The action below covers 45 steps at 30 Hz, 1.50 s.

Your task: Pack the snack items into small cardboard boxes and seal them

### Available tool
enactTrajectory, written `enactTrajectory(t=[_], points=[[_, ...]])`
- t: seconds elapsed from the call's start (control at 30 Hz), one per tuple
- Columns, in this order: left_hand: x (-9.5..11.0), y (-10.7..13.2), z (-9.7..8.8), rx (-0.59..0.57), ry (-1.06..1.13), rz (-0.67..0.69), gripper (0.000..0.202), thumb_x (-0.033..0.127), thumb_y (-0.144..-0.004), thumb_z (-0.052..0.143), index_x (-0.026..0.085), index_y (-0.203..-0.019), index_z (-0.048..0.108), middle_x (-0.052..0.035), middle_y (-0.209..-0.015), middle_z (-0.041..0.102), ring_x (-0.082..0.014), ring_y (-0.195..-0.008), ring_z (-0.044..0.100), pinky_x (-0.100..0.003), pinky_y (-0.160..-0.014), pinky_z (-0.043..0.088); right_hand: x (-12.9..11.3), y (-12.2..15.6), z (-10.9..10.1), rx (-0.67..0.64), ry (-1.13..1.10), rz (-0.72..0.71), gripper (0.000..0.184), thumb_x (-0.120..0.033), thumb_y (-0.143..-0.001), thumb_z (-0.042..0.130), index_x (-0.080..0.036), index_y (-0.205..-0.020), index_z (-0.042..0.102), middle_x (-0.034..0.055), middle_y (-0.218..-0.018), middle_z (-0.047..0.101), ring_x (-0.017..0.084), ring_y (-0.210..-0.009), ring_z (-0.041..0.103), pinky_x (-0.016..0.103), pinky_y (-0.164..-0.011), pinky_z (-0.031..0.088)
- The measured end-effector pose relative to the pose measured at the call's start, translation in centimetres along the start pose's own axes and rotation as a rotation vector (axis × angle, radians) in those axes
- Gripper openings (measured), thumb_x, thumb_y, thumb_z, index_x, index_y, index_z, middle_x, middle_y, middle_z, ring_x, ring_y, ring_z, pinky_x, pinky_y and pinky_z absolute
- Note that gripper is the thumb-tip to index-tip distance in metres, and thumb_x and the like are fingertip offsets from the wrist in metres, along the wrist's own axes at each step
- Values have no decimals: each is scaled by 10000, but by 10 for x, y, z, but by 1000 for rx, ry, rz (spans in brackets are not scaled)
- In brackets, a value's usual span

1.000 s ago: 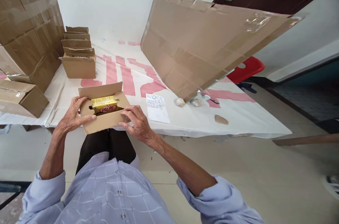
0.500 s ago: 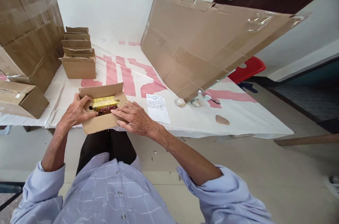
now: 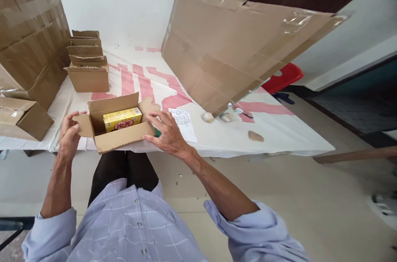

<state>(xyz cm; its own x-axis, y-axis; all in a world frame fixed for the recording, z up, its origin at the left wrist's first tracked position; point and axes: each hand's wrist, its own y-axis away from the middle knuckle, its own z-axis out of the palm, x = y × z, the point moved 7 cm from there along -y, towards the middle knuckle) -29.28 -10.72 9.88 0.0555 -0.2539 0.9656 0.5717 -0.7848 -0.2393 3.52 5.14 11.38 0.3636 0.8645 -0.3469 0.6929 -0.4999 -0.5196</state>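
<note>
A small cardboard box [image 3: 113, 142] lies on the table edge in front of me, its top flaps standing out. Inside it sits a yellow carton [image 3: 125, 118] with red and white lettering, lying lengthwise. My left hand [image 3: 68, 132] pinches the box's left end flap between thumb and fingers. At the right end, my right hand [image 3: 167, 132] touches the flap and front corner with its fingers and thumb apart. A bit of green shows between that thumb and forefinger; I cannot make out what it is.
Several open small boxes [image 3: 91, 80] stand in a row behind left, beside stacked large cartons [image 3: 34, 34]. A big cardboard sheet [image 3: 214, 47] leans at the back. A marked paper [image 3: 187, 133], clear tape rolls [image 3: 207, 117] and a brown scrap [image 3: 256, 136] lie rightward.
Both hands have moved from over the box's opening out to its ends. The end flaps now stand outward, and more of the yellow carton shows. The view has shifted slightly.
</note>
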Motion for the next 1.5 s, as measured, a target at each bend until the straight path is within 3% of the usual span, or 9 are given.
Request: enactTrajectory(t=[0.13, 0.27, 0.4, 0.57, 0.73, 1.03, 1.2, 1.33, 1.5], points=[[-24, 11, -16, 140, 33, -69, 559, 442, -789, 804, 310, -1322, 699, -72, -1315, 740, -329, -1278, 697, -457, -987, 660, -2, -1, 16, -32, -67, 79, 663, -589, -949, 840, -258, -1508, 706, 179, -1553, 625, 408, -1439, 577, 654, -1247, 488], [-52, 15, -15, 108, -45, -137, 624, 497, -869, 795, 347, -1459, 657, -64, -1623, 625, -388, -1571, 532, -551, -1195, 593, 0, -1, 31, -25, -140, 139, 705, -554, -965, 830, -259, -1576, 638, 181, -1650, 550, 391, -1547, 527, 629, -1299, 465], [-69, 14, -8, 68, -178, -155, 676, 536, -948, 739, 371, -1582, 570, -61, -1752, 525, -399, -1595, 528, -554, -1186, 607, 1, 5, 38, -4, -228, 159, 712, -539, -998, 792, -256, -1616, 580, 182, -1703, 499, 369, -1611, 486, 601, -1333, 449], [-61, 15, -5, 65, -237, -118, 727, 604, -967, 688, 304, -1610, 527, -119, -1749, 521, -409, -1605, 518, -574, -1238, 549, 4, 11, 39, 21, -331, 140, 740, -579, -1024, 745, -214, -1635, 543, 209, -1725, 472, 368, -1629, 473, 598, -1343, 443], [-46, 18, -1, -44, -341, -38, 795, 746, -1010, 602, 286, -1645, 473, -164, -1739, 509, -398, -1615, 510, -557, -1221, 551, 11, 14, 42, 47, -410, 129, 802, -632, -998, 769, -225, -1645, 528, 226, -1733, 473, 388, -1648, 451, 630, -1358, 405], [-54, 20, -3, -126, -318, 41, 891, 816, -1000, 590, 252, -1675, 447, -197, -1750, 491, -416, -1598, 513, -613, -1281, 471, 13, 16, 45, 5, -455, 170, 834, -681, -985, 769, -255, -1661, 529, 199, -1790, 410, 395, -1689, 384, 635, -1378, 362], [-58, 18, -9, -194, -218, 75, 1101, 847, -813, 824, 267, -1679, 467, -193, -1780, 459, -469, -1620, 474, -614, -1276, 487, 13, 10, 38, -73, -471, 171, 826, -698, -939, 818, -284, -1615, 587, 170, -1784, 406, 399, -1686, 385, 619, -1369, 383], [-67, 9, -13, -194, -234, 57, 1323, 707, -577, 1059, 330, -1683, 438, -192, -1806, 408, -470, -1640, 452, -575, -1255, 524, 10, 1, 31, -116, -427, 156, 733, -630, -901, 883, -287, -1511, 662, 150, -1732, 453, 380, -1611, 489, 578, -1298, 486], [-68, -1, -8, -200, -309, 86, 1416, 669, -538, 1086, 300, -1717, 394, -232, -1801, 400, -491, -1676, 397, -576, -1239, 548, -1, -14, 26, -181, -362, 113, 569, -514, -893, 911, -248, -1353, 707, 138, -1535, 617, 329, -1412, 643, 515, -1178, 566]])
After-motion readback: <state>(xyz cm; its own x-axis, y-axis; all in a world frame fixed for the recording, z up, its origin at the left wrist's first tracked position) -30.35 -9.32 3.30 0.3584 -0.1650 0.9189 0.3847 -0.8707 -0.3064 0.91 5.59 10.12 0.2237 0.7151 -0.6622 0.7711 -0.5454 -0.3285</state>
